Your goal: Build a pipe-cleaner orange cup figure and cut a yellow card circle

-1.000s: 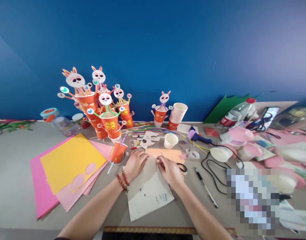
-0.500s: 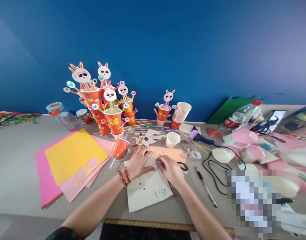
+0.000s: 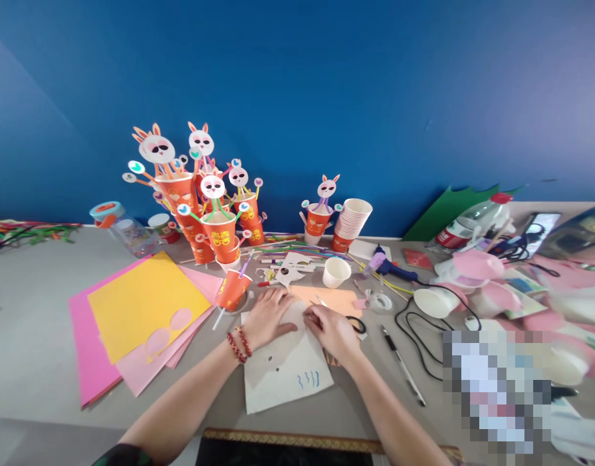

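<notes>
My left hand (image 3: 270, 319) lies with its fingers stretched over the upper left of a white sheet of paper (image 3: 285, 391), pressing it to the table. The sheet bears blue wavy strokes at its lower right and two small dark spots on the left. Over the sheet's upper right edge, my right hand (image 3: 332, 331) is closed with thumb and fingers pressed together; whatever is in the pinch is too small to make out. Behind it lie scissors (image 3: 359, 325) with black handles, partly hidden, on an orange sheet (image 3: 340, 298).
Orange paper cups with rabbit faces (image 3: 219, 234) stand at the back left, near yellow paper (image 3: 146, 304). Stacked cups (image 3: 353, 220), a white cup (image 3: 336, 273), a tape roll (image 3: 379, 300), a glue gun (image 3: 394, 269) with its black cord and a pen (image 3: 403, 366) lie rightward.
The view has shifted very slightly. Both hands stay in nearly the same place on the paper, with no clear change in their hold.
</notes>
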A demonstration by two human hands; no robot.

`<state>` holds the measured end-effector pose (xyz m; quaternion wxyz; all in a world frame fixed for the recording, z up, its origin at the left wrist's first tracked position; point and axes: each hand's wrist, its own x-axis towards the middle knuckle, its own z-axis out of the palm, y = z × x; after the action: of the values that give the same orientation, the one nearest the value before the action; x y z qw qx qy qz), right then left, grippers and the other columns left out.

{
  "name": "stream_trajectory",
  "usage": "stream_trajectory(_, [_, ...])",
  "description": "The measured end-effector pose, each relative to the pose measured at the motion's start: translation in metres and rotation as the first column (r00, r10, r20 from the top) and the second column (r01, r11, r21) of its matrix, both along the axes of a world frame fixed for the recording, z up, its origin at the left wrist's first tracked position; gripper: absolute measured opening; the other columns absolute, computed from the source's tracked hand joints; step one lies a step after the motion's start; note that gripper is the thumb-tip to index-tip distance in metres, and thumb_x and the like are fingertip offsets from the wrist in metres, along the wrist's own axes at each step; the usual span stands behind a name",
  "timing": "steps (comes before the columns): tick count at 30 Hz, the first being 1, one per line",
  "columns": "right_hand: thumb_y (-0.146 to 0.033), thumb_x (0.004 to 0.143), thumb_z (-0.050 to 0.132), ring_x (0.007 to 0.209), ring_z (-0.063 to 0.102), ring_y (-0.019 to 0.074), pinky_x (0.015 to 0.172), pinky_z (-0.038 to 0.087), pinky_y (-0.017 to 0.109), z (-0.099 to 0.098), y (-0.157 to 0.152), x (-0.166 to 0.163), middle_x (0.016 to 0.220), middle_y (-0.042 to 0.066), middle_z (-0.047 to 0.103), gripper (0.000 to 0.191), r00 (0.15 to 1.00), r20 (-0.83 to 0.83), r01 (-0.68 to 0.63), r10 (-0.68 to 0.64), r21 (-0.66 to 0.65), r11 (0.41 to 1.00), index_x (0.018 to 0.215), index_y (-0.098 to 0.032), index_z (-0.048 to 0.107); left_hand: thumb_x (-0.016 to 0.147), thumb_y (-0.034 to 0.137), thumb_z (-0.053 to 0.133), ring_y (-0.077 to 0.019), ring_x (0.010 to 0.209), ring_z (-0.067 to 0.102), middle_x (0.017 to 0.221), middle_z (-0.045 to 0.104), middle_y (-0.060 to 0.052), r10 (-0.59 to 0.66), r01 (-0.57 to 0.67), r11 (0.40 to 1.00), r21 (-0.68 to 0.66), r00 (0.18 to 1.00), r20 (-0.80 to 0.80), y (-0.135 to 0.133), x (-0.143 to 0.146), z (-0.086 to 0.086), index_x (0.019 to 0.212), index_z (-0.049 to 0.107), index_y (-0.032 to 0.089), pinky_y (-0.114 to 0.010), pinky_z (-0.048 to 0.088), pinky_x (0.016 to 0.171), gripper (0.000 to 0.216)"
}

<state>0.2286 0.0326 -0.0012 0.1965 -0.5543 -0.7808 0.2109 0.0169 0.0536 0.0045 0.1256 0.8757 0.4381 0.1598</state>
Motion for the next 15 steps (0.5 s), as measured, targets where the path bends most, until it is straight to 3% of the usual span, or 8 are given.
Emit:
stream_trajectory(3, [-0.018, 0.088, 0.053, 0.074, 0.065, 0.0185, 0.063, 0.039, 0.024, 0.001, -0.001, 0.0, 0.085, 0.002, 0.071, 0.015, 1.0, 0.017, 0.0, 0.0, -0.003, 1.0, 0.094, -0.022, 0.066, 0.079, 0.04, 0.075, -0.0349, 0.115, 0.055, 0.123, 0.06, -0.012, -0.062, 0.062, 0.998, -0.009, 0.998, -0.027, -0.005, -0.004, 0.012, 0.118, 0.059, 0.022, -0.051, 0.043, 0.097, 0.046])
stream_trajectory(7, [-0.017, 0.085, 0.054, 0.07, 0.064, 0.0179, 0.06, 0.036, 0.024, 0.0, 0.0, -0.001, 0.08, 0.002, 0.07, 0.015, 0.999, 0.042, 0.014, -0.014, -0.01, 1.0, 0.092, -0.022, 0.066, 0.083, 0.045, 0.069, -0.0245, 0.095, 0.065, 0.105, 0.067, -0.004, -0.133, 0.132, 0.99, -0.043, 0.991, -0.02, -0.012, -0.027, 0.04, 0.107, 0.063, 0.025, -0.038, 0.049, 0.088, 0.032])
stream_trajectory(8, [-0.017, 0.085, 0.054, 0.071, 0.063, 0.0176, 0.06, 0.035, 0.024, 0.0, 0.0, 0.0, 0.08, 0.001, 0.07, 0.014, 0.999, 0.043, 0.014, -0.013, -0.013, 1.0, 0.091, -0.022, 0.066, 0.089, 0.044, 0.062, -0.022, 0.093, 0.066, 0.107, 0.067, -0.004, -0.063, 0.064, 0.997, -0.048, 0.998, 0.019, -0.013, -0.036, 0.047, 0.109, 0.061, 0.025, -0.034, 0.05, 0.083, 0.028])
stream_trajectory(10, [-0.017, 0.084, 0.054, 0.07, 0.063, 0.0171, 0.06, 0.035, 0.024, -0.001, 0.0, 0.0, 0.08, 0.001, 0.07, 0.014, 0.999, 0.042, 0.009, -0.009, -0.021, 1.0, 0.09, -0.021, 0.065, 0.094, 0.045, 0.054, -0.0213, 0.09, 0.066, 0.109, 0.065, -0.006, 0.199, -0.201, 0.979, 0.023, 0.977, 0.073, -0.013, -0.058, 0.057, 0.11, 0.058, 0.023, -0.032, 0.052, 0.076, 0.028])
stream_trajectory(12, [-0.016, 0.083, 0.055, 0.069, 0.062, 0.0169, 0.06, 0.035, 0.024, -0.001, 0.0, 0.001, 0.078, 0.001, 0.069, 0.014, 0.999, 0.036, 0.003, -0.002, -0.031, 1.0, 0.09, -0.021, 0.065, 0.091, 0.048, 0.055, -0.0272, 0.099, 0.064, 0.109, 0.064, -0.01, 0.435, -0.438, 0.881, 0.178, 0.899, 0.057, -0.012, -0.08, 0.059, 0.109, 0.056, 0.021, -0.038, 0.051, 0.083, 0.032])
stream_trajectory(14, [-0.016, 0.082, 0.054, 0.069, 0.062, 0.017, 0.061, 0.035, 0.024, 0.0, 0.001, 0.001, 0.078, 0.0, 0.068, 0.015, 1.0, 0.028, 0.0, 0.001, -0.039, 0.999, 0.092, -0.021, 0.064, 0.088, 0.052, 0.058, -0.032, 0.104, 0.062, 0.11, 0.064, -0.012, 0.559, -0.54, 0.799, 0.266, 0.829, 0.002, -0.01, -0.097, 0.055, 0.109, 0.055, 0.02, -0.042, 0.051, 0.084, 0.039])
stream_trajectory(15, [-0.016, 0.082, 0.054, 0.07, 0.062, 0.0172, 0.062, 0.036, 0.024, 0.0, 0.001, 0.001, 0.078, 0.001, 0.068, 0.015, 1.0, 0.023, -0.002, 0.003, -0.043, 0.999, 0.093, -0.021, 0.064, 0.086, 0.054, 0.059, -0.0327, 0.105, 0.062, 0.112, 0.064, -0.013, 0.581, -0.555, 0.79, 0.262, 0.814, -0.027, -0.009, -0.102, 0.051, 0.113, 0.053, 0.02, -0.042, 0.052, 0.083, 0.044])
